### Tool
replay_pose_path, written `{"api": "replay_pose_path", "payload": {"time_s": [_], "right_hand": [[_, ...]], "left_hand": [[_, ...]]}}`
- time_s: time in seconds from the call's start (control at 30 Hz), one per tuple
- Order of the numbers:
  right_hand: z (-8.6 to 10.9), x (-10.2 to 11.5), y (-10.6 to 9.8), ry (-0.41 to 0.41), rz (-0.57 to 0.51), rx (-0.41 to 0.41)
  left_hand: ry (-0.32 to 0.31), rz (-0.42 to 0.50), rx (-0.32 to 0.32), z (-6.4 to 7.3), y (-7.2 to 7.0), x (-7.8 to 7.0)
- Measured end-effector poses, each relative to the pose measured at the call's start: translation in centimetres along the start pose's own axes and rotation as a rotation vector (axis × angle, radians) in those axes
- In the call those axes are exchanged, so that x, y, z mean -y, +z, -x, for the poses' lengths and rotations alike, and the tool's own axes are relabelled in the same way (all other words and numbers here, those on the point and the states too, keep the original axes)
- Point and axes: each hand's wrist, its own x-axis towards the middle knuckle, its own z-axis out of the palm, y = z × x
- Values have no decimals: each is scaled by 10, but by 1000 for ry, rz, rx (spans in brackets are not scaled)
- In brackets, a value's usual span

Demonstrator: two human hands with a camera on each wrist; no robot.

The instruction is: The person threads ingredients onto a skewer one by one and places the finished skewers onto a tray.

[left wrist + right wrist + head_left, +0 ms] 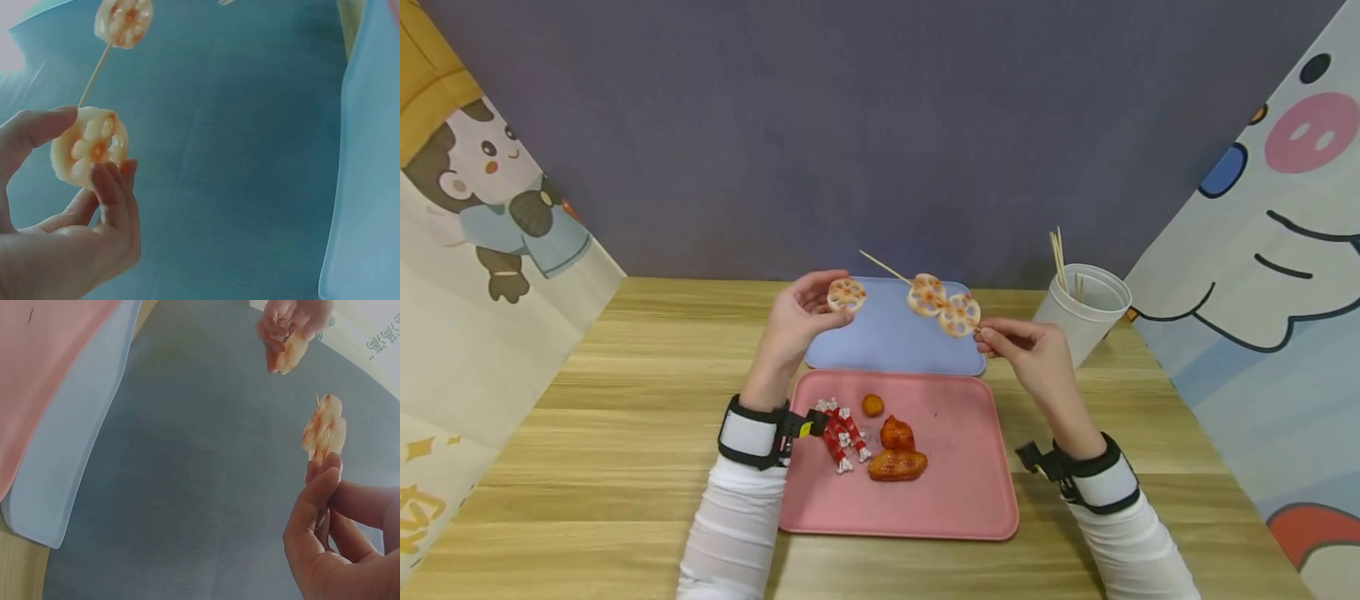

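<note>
My left hand (pixel 796 321) holds a round lotus root slice (pixel 847 295) by its edge, thumb on one side and fingers on the other. With thumb and fingertips, my right hand (pixel 1032 354) pinches the lower end of a thin bamboo skewer (pixel 883 266). Two more lotus root slices (pixel 927 295) are threaded side by side on it, near that hand. The skewer's bare end points up and left toward the left hand. In the left wrist view, this end overlaps the rim of the held slice (pixel 94 150), close to the thumb.
Below the hands lies a pink tray (pixel 955 492) with several red-and-white wrapped pieces (pixel 838 433), a small round ball (pixel 872 405) and two browned meat pieces (pixel 898 465). Behind it is a blue tray (pixel 895 350). A white bucket (pixel 1075 321) with skewers stands at right, before a grey wall.
</note>
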Motion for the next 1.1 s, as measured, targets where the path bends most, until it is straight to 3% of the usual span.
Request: {"api": "replay_pose_path", "payload": {"time_s": [0.17, 0.4, 1.1], "right_hand": [[7, 2, -1, -21, 26, 5], [12, 2, -3, -34, 58, 5], [20, -1, -3, -31, 168, 21]], "left_hand": [[10, 96, -35, 0, -1, -3], [20, 210, -31, -1, -2, -3], [46, 303, -49, -2, -5, -8]]}}
